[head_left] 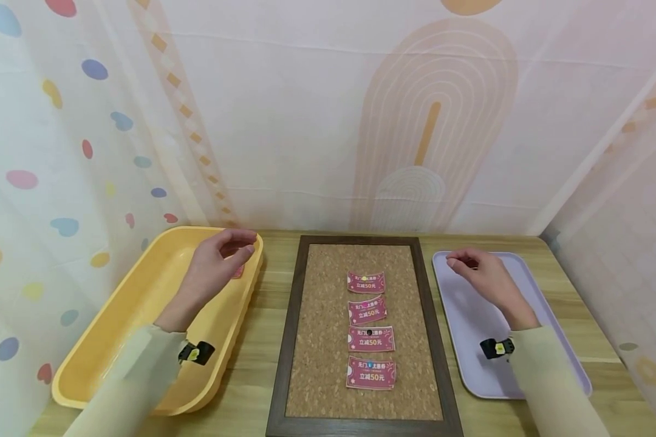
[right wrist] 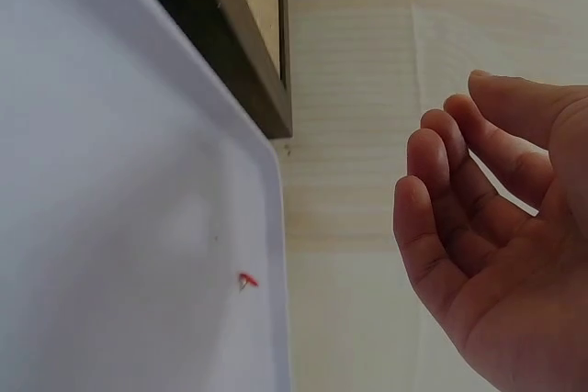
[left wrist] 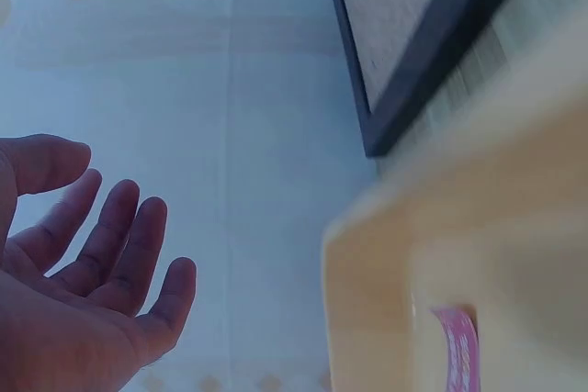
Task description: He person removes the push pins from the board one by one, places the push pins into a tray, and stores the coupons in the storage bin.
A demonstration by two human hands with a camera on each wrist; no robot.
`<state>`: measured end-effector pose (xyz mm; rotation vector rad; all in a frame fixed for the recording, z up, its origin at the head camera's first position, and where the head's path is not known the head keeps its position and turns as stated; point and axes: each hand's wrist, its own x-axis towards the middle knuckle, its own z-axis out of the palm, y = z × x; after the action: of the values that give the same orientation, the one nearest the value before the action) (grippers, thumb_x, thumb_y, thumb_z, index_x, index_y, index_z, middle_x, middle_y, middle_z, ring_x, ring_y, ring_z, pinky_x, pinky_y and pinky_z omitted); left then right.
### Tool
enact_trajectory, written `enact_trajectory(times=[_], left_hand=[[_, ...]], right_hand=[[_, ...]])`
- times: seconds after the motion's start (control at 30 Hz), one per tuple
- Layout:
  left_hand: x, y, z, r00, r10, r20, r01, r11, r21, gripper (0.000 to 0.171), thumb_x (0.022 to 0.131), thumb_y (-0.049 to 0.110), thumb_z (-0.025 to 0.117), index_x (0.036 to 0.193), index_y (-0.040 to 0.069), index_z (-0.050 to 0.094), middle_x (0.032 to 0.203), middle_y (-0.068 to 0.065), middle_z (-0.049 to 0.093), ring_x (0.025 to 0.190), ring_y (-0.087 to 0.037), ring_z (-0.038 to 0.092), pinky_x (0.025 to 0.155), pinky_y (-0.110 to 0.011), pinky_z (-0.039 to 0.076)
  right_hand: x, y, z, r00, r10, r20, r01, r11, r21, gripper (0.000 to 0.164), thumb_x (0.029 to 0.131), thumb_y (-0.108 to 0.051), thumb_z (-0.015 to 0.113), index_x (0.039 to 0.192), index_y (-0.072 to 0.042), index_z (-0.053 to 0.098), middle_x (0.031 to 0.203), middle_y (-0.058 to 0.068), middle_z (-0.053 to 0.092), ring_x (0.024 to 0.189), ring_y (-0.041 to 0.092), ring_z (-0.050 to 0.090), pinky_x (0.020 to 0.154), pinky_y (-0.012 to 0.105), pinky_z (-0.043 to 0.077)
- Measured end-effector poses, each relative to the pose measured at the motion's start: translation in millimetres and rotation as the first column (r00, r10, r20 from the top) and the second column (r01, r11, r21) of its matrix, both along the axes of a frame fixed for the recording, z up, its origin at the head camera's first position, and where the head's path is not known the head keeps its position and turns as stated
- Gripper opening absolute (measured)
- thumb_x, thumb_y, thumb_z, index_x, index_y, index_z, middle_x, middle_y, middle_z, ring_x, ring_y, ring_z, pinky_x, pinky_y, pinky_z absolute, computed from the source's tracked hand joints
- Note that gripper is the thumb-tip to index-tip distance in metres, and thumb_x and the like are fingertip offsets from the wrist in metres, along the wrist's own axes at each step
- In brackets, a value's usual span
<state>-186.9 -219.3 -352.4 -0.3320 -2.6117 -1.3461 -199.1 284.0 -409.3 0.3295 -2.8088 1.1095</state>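
Observation:
My left hand (head_left: 215,264) hovers above the far right part of a yellow plastic bin (head_left: 68,376), fingers loosely bent and holding nothing. Below it, a pink coupon (left wrist: 459,346) lies in the bin. Over the far end of a lilac tray (head_left: 472,364) is my right hand (head_left: 483,273), its fingers gently curved around an empty gap. A small red pushpin (right wrist: 246,280) lies in that tray. Between the hands, a framed corkboard (head_left: 319,328) carries several pink coupons (head_left: 370,372) in a column, with coloured pins such as a black one (head_left: 369,332) at their upper parts.
Bin, corkboard and tray stand side by side on a wood-grain table (head_left: 246,370). A patterned curtain (head_left: 300,121) hangs behind the table and along its sides. The bin's raised right rim (head_left: 256,267) stands between the left hand and the board.

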Motion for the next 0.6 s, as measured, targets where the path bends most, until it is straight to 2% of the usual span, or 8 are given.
enact_trajectory(times=[0.07, 0.23, 0.3, 0.47, 0.6], left_hand=[[0.9, 6.0, 0.6, 1.000, -0.009, 0.002, 0.009, 1.000, 0.006, 0.026, 0.103, 0.014, 0.063, 0.125, 0.000, 0.068, 0.120, -0.019, 0.070, 0.111, -0.031, 0.067, 0.082, -0.015, 0.049], [1.3, 22.1, 0.7, 0.999, -0.033, 0.026, 0.033, 0.999, 0.011, 0.027, 0.103, 0.014, 0.062, 0.126, 0.002, 0.068, 0.122, -0.014, 0.070, 0.114, -0.028, 0.065, 0.096, -0.036, 0.052], [1.3, 28.6, 0.1, 0.998, -0.045, 0.036, 0.044, 0.999, 0.020, 0.027, 0.103, 0.015, 0.062, 0.127, 0.002, 0.068, 0.123, -0.014, 0.069, 0.114, -0.028, 0.065, 0.097, -0.045, 0.052], [1.4, 43.7, -2.7, 0.996, -0.081, 0.028, 0.080, 0.995, 0.056, 0.026, 0.102, 0.013, 0.063, 0.125, 0.001, 0.068, 0.121, -0.014, 0.069, 0.111, -0.028, 0.065, 0.096, -0.043, 0.052], [2.4, 55.4, -4.6, 0.994, -0.101, 0.038, 0.097, 0.991, 0.089, 0.027, 0.101, 0.011, 0.064, 0.125, 0.001, 0.068, 0.121, -0.015, 0.069, 0.111, -0.027, 0.065, 0.097, -0.041, 0.053]], right_hand=[[0.4, -3.8, 0.9, 1.000, 0.006, 0.002, -0.006, 1.000, -0.006, 0.030, 0.105, -0.023, 0.062, 0.120, 0.001, 0.071, 0.111, 0.015, 0.073, 0.101, 0.030, 0.066, 0.082, 0.038, 0.052], [2.5, -13.6, 3.6, 1.000, 0.022, -0.001, -0.022, 1.000, -0.020, 0.028, 0.105, -0.023, 0.064, 0.119, 0.000, 0.071, 0.110, 0.014, 0.073, 0.099, 0.027, 0.066, 0.081, 0.036, 0.052], [3.0, -17.9, 4.4, 0.999, 0.030, -0.013, -0.031, 0.999, -0.024, 0.025, 0.104, -0.021, 0.064, 0.118, -0.001, 0.072, 0.108, 0.013, 0.073, 0.096, 0.025, 0.065, 0.079, 0.036, 0.052], [4.0, -28.2, 4.5, 0.997, 0.060, -0.053, -0.061, 0.998, -0.027, 0.020, 0.103, -0.017, 0.066, 0.112, -0.001, 0.072, 0.099, 0.009, 0.073, 0.084, 0.018, 0.061, 0.072, 0.032, 0.049], [4.6, -35.7, 4.9, 0.996, 0.073, -0.058, -0.075, 0.997, -0.028, 0.018, 0.102, -0.016, 0.066, 0.112, -0.002, 0.072, 0.096, 0.008, 0.072, 0.081, 0.018, 0.058, 0.070, 0.032, 0.048]])
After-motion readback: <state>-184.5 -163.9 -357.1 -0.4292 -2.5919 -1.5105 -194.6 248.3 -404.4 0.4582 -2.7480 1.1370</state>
